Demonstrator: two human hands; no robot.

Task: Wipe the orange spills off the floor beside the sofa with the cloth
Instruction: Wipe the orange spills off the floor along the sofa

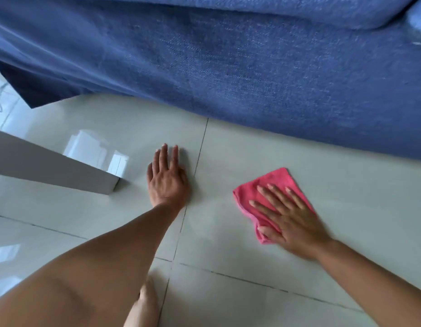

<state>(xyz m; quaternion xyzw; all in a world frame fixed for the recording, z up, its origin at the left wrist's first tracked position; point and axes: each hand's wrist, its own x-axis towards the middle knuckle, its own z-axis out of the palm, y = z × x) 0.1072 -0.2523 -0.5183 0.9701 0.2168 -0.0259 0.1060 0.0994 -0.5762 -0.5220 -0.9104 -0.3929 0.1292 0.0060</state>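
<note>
Right hand [292,223], fingers spread flat, presses pink cloth [270,192] at frame's lower right; left hand [167,178] flat, open on floor [228,232] w/ blue sofa [252,67] above.

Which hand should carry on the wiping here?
Right. The right hand lies flat on the pink cloth, pressing it to the floor; the left hand is bare, braced on the tile.

Glossy tiled floor [228,149] bears pink cloth [270,187], sofa [252,67].
</note>
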